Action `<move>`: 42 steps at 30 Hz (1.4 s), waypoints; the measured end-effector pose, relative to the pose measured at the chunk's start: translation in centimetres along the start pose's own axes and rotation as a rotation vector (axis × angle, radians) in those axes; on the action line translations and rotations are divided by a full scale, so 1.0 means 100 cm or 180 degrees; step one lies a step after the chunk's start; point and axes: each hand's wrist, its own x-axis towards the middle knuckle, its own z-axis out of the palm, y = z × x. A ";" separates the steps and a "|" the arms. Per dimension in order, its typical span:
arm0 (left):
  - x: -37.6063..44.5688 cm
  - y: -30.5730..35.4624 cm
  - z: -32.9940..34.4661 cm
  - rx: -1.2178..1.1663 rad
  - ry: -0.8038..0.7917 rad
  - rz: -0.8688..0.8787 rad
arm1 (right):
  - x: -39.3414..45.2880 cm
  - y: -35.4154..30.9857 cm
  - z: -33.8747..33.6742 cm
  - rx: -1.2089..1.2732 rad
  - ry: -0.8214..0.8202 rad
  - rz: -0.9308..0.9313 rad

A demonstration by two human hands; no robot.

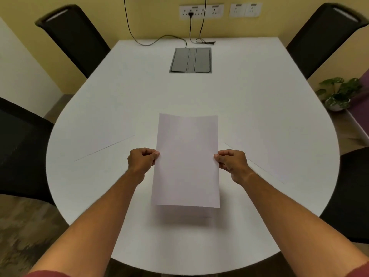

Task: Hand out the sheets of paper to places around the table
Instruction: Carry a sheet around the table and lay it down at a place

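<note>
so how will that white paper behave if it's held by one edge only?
Probably floppy: the white paper sheets already bow between the left hand and right hand, which pinch opposite edges. Likely very light, since fingertip pinches carry them above the white rounded table. On that smooth top, loose sheets may slide easily.

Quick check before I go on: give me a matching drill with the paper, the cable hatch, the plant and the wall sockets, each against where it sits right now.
Things:
1. paper
2. cable hatch
3. plant
4. wall sockets

Places:
A. on the floor, right of the table
B. on the far wall
C. held between left hand and right hand
D. set into the tabletop, far end

Pairs: 1-C, 2-D, 3-A, 4-B
</note>
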 end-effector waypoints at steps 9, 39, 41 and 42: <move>-0.017 0.054 0.004 -0.0128 -0.0487 0.0431 | -0.041 -0.051 -0.024 0.0218 0.0257 -0.0534; -0.286 0.163 0.135 -0.0164 -0.3443 0.1690 | -0.413 -0.038 -0.203 0.0761 0.3078 -0.1580; -0.315 0.159 0.151 -0.0135 -0.3585 0.1705 | -0.437 -0.028 -0.223 0.0803 0.3230 -0.1572; -0.330 0.156 0.159 -0.0123 -0.3642 0.1718 | -0.447 -0.023 -0.234 0.0836 0.3298 -0.1576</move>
